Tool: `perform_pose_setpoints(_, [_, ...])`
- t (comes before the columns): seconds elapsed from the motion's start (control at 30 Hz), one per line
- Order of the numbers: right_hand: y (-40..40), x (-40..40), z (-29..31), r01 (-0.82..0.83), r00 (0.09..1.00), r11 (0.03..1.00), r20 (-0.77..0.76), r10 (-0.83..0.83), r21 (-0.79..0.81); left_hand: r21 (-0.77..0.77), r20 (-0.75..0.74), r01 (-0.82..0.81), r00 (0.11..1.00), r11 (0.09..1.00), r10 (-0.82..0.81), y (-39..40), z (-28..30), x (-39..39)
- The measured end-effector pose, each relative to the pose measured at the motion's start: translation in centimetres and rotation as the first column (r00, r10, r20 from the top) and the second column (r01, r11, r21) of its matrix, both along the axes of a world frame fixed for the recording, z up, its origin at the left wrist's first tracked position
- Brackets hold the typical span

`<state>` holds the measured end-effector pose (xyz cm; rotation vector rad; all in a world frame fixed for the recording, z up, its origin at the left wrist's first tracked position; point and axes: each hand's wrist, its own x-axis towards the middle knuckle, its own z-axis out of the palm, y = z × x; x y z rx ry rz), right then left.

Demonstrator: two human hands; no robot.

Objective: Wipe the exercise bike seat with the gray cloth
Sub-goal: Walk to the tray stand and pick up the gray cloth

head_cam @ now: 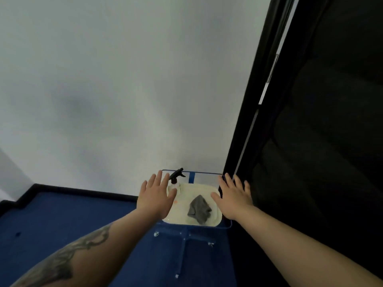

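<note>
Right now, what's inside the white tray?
The gray cloth lies crumpled in the white tray, right of center. A spray bottle stands at the far left corner, partly covered by the left hand, which also hides the tray's left edge.

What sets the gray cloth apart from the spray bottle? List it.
The gray cloth lies crumpled and flat mid-tray; the spray bottle stands upright at the tray's far left corner. The cloth is in full view; the bottle is partly hidden behind the left hand. Both sit on the cream tray, untouched.
</note>
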<state>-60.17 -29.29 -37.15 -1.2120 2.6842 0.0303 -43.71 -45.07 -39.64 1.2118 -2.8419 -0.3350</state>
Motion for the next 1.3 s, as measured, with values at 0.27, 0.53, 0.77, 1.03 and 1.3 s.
perform_pose_setpoints(0.27, [-5.2,-2.0,-9.2,0.012,0.986,0.987,0.160,-0.038,0.162,0.171,0.150,0.069,0.984,0.983,-0.095,-6.0,-8.8,-2.4])
perform_pose_setpoints(0.53, [-7.5,-4.1,-16.7,-0.045,0.949,0.969,0.313,-0.034,0.243,0.338,0.209,0.023,0.973,0.941,-0.099,-6.1,-16.4,-3.9])
perform_pose_setpoints(0.77, [-10.9,-6.3,-23.3,-0.109,0.916,0.961,0.402,-0.004,0.256,0.408,0.216,-0.062,0.976,0.911,-0.031,-6.6,-21.8,-5.8])
perform_pose_setpoints(1.03, [-12.1,-8.2,-28.9,-0.114,0.931,0.968,0.363,0.026,0.222,0.403,0.175,-0.078,0.985,0.912,0.007,-6.8,-26.7,-8.7])
perform_pose_setpoints(1.3, [-13.1,-8.1,-31.2,-0.032,0.946,0.993,0.323,-0.006,0.111,0.439,0.184,-0.119,0.982,0.890,0.041,-6.4,-28.6,-9.2])
